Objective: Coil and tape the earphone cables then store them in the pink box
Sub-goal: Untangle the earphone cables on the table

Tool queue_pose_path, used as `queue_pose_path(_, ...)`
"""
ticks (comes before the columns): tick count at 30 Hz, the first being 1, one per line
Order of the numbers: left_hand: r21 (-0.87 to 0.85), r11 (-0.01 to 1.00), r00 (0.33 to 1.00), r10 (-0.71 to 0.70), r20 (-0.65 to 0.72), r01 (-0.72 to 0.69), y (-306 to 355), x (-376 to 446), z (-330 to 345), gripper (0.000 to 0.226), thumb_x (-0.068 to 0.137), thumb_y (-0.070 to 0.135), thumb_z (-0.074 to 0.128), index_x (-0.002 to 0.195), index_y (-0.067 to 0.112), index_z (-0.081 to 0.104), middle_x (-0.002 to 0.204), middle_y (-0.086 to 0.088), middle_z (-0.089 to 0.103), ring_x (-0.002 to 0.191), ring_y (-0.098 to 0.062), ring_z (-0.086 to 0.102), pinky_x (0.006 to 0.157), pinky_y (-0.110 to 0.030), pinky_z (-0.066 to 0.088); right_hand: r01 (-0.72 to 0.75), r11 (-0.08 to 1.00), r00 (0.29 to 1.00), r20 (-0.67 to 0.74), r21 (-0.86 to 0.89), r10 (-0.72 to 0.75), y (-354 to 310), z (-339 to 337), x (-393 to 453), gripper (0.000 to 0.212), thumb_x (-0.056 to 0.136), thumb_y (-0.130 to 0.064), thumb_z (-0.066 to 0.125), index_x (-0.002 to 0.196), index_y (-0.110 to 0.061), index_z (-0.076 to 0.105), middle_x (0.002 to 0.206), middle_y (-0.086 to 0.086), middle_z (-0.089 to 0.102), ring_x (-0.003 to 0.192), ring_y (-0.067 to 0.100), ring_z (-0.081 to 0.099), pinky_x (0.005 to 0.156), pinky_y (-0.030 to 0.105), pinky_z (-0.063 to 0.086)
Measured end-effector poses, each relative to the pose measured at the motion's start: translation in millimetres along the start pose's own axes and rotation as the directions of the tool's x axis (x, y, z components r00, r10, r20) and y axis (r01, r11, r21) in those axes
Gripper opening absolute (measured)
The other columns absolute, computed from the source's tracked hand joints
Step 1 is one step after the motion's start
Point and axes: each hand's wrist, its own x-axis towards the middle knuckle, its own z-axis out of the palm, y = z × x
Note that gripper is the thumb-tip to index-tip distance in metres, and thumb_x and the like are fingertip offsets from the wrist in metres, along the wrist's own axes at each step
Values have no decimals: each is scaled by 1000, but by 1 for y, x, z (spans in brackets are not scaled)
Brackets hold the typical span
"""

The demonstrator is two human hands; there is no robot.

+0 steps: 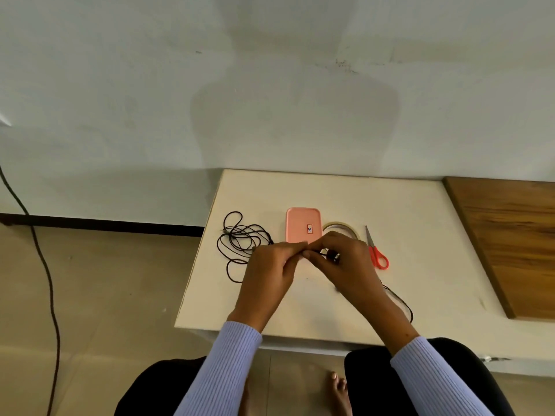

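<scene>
Head view of an early stage of the task. Both hands meet above the middle of the white tabletop (420, 235), just in front of the closed pink box (301, 225). The left hand (270, 265) and right hand (348, 259) are together, fingertips pinching a black earphone cable (329, 255) between them; a small dark loop shows at the right hand's fingers, and a slack length of the same cable (402, 301) trails down past the right wrist toward the near edge of the tabletop. Whether this cable is already partly wound cannot be told, as the fingers hide most of it. A second earphone cable (240, 238) lies in a loose, untaped tangle on the tabletop to the left of the box, near the tabletop's left edge. The tape roll (342, 228) lies just right of the box, partly behind the right hand, and the red-handled scissors (377, 250) lie further right; both appear untouched. Judged from this arrangement, coiling of the first cable is in hand; no tape is seen on either cable, and the taping, the second cable and the storing in the box remain.
</scene>
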Motion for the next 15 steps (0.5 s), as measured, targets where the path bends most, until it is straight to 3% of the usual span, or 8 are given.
queue_pose_path(3, -23, 999, 998, -41, -50, 40, -3, 3, -7, 24, 88, 9, 62, 110, 14, 70, 94, -3, 75, 82, -13, 70, 74, -1, 42, -29, 998, 1000, 0, 54, 29, 0, -7, 2, 9, 79, -20, 74, 87, -18, 75, 78, -6, 69, 70, 2, 55, 58, 12, 41)
queue_pose_path(5, -53, 996, 992, -77, -104, 72, -7, 4, -14, 23, 86, 5, 64, 106, 13, 72, 91, 0, 75, 79, -9, 69, 72, -3, 45, -86, 994, 996, -21, 72, 87, 4, -17, 4, 7, 77, -17, 75, 83, -19, 76, 78, -7, 69, 68, -3, 53, 58, 9, 39)
queue_pose_path(10, -52, 990, 975, -137, -174, 130, -19, 3, -23, 18, 86, 7, 66, 101, 14, 74, 89, 3, 75, 79, 0, 67, 74, -7, 48, -171, 981, 984, -32, 91, 174, 15, -34, 2, 13, 76, -18, 76, 77, -31, 73, 70, -22, 64, 63, 3, 51, 58, 9, 38)
queue_pose_path(13, 24, 985, 976, -166, -144, 171, -20, 0, -21, 22, 88, 9, 62, 108, 15, 71, 93, 0, 75, 82, -7, 68, 74, -10, 49, -183, 979, 981, -47, 88, 188, 15, -31, 1, 8, 78, -17, 75, 78, -25, 73, 70, -21, 63, 63, 3, 50, 57, 9, 38)
queue_pose_path(15, 133, 971, 978, -190, -83, 200, -18, -1, -18, 34, 91, 6, 55, 121, 17, 64, 94, -5, 74, 79, -17, 68, 71, -19, 50, -178, 981, 981, -70, 83, 184, 14, -28, 1, 7, 78, -17, 74, 78, -24, 72, 71, -20, 61, 63, 3, 49, 57, 10, 37)
